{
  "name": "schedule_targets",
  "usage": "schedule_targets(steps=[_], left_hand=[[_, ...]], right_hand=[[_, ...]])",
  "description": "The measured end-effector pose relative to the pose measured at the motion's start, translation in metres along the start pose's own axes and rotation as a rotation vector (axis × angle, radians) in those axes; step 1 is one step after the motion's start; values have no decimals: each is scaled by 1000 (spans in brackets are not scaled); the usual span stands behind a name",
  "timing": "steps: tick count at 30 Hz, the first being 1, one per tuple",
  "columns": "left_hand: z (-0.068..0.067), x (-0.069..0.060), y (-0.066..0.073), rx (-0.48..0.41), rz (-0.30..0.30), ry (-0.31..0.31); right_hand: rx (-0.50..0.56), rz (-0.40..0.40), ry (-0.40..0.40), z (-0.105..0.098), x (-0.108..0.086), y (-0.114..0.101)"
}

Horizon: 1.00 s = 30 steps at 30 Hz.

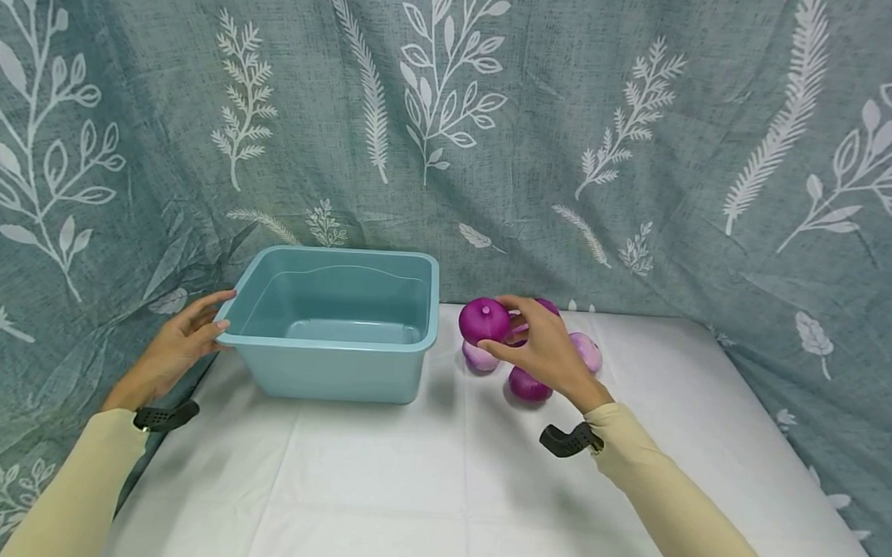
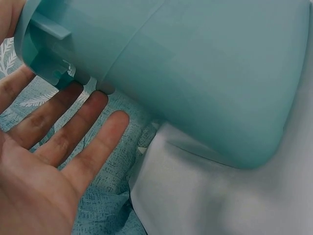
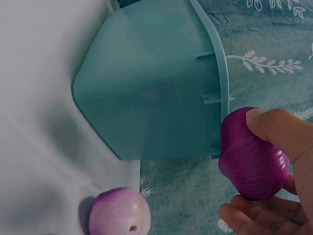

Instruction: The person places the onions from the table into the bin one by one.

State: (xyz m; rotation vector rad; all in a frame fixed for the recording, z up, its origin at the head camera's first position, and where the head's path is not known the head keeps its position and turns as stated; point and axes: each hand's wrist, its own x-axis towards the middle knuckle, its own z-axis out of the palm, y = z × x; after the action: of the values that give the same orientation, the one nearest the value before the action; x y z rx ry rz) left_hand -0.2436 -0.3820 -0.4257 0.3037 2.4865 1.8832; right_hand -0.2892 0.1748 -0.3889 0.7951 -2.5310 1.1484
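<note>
An empty blue-green tub (image 1: 330, 369) stands left of centre, its side wall filling much of the left wrist view. My left hand (image 1: 177, 346) touches its left rim, the fingers (image 2: 93, 142) spread and nearly straight beneath the rim's edge. My right hand (image 1: 540, 341) grips a dark purple onion (image 1: 485, 321) between thumb and fingers, raised to the right of the tub; the right wrist view shows the thumb on top of this onion (image 3: 254, 159). Below it lies a paler onion (image 1: 480, 357), and another dark onion (image 1: 529, 387) rests under my hand.
A light purple onion (image 1: 586, 353) lies right of my right hand, and a dark one (image 1: 548, 306) is partly hidden behind it. White cloth (image 1: 377, 483) covers the table. A patterned blue-green curtain (image 1: 511, 148) hangs behind and at both sides.
</note>
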Motion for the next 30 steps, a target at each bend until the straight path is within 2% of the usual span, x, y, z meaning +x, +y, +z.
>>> schedule_targets(steps=[14,21,30], left_hand=[[3,-4,2,10,-8,7],[1,-3,2,18,-3,5],[0,-3,1,25,-15,8]], right_hand=[[105,-22,-20,23,24,-32],[113,-47,-27,35,33,-47],[158,-76,-54,55,39,-53]])
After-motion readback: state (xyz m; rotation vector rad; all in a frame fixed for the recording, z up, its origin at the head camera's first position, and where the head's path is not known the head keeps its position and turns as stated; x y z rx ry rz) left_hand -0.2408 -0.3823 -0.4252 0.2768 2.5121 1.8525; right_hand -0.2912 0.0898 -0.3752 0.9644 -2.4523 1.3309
